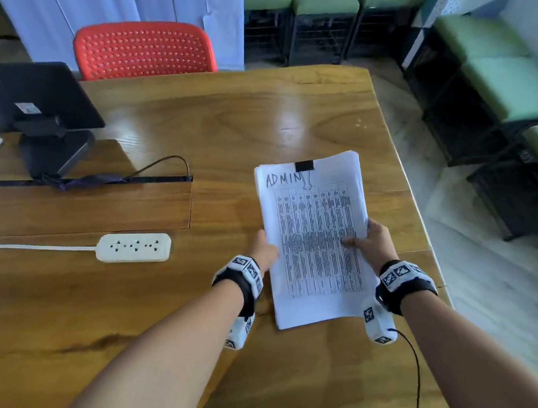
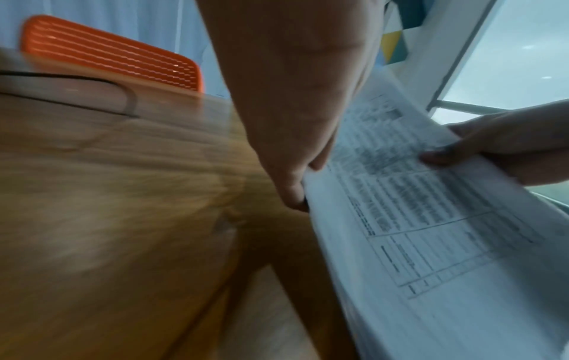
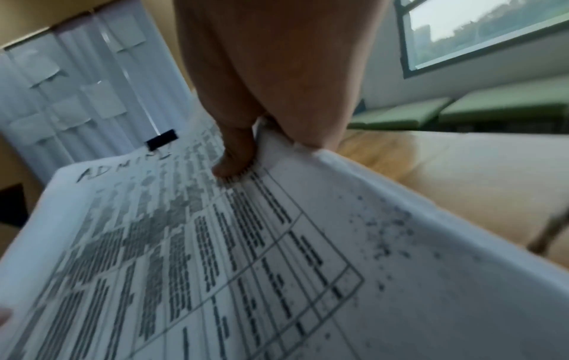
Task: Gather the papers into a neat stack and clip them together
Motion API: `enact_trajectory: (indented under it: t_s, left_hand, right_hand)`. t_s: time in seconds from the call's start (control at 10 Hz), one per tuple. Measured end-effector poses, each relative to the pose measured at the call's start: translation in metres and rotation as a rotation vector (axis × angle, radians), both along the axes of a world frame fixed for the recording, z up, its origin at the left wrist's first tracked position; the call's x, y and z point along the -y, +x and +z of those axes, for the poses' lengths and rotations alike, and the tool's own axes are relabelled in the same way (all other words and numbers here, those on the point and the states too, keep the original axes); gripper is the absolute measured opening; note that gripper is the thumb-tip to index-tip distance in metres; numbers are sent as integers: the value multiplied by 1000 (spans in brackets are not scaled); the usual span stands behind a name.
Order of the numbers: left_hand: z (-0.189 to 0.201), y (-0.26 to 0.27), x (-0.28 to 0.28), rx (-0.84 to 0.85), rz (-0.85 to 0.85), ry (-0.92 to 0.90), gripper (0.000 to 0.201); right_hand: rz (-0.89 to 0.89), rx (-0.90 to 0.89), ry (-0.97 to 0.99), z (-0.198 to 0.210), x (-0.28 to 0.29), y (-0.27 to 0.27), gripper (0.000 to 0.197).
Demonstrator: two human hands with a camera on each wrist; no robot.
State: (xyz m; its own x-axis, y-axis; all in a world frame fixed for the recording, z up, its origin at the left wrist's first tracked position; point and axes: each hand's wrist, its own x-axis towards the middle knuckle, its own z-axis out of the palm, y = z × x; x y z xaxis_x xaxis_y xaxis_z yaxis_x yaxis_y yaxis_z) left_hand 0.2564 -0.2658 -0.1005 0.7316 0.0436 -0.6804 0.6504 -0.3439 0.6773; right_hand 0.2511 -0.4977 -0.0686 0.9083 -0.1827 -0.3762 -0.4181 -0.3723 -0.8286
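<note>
A stack of white papers (image 1: pixel 311 218) with a printed table and "ADMIN" handwritten at the top is held above the wooden table (image 1: pixel 215 125). A black binder clip (image 1: pixel 304 166) sits on its top edge, also seen far off in the right wrist view as the clip (image 3: pixel 161 139). My left hand (image 1: pixel 265 249) grips the stack's left edge, thumb on top, as the left hand (image 2: pixel 303 180) shows. My right hand (image 1: pixel 369 241) grips the right edge, its thumb (image 3: pixel 235 163) pressed on the printed sheet (image 3: pixel 215 243). The sheets bow slightly between the hands.
A white power strip (image 1: pixel 133 247) with its cord lies left of the hands. A black monitor (image 1: pixel 14 97) on a stand is at the far left, with a cable slot beside it. A red chair (image 1: pixel 143 48) stands behind the table. The table's right edge lies just past my right hand.
</note>
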Motion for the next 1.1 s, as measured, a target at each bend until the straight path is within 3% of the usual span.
enact_trajectory:
  t_s: [0.2,0.3,0.4,0.5,0.7,0.8,1.0,1.1]
  left_hand:
    - [-4,24,91,30,-132,88,34]
    - [-2,29,122,17,-207,123,39]
    - [-8,32,141,9,-303,209,52]
    - [-12,35,154,17,-332,305,40]
    - [-8,43,161,38,-380,452,59]
    - [-2,45,162,40,-397,496,51]
    - [7,46,161,-32,-421,455,69]
    - [12,43,150,-25,-384,397,72]
  right_hand:
    - [-100,18,-396,-8,67,31,46]
    - [-90,-7,-474,-15,93,39,47]
    - [-29,-156,-544,-27,109,38,39]
    - [-62,-243,-572,-36,119,37,34]
    - [-49,-317,-588,-50,131,37,42]
    - [5,-338,-662,-51,131,38,44]
    - [78,-402,-803,-38,116,31,50]
    - [86,-306,-897,-33,112,28,54]
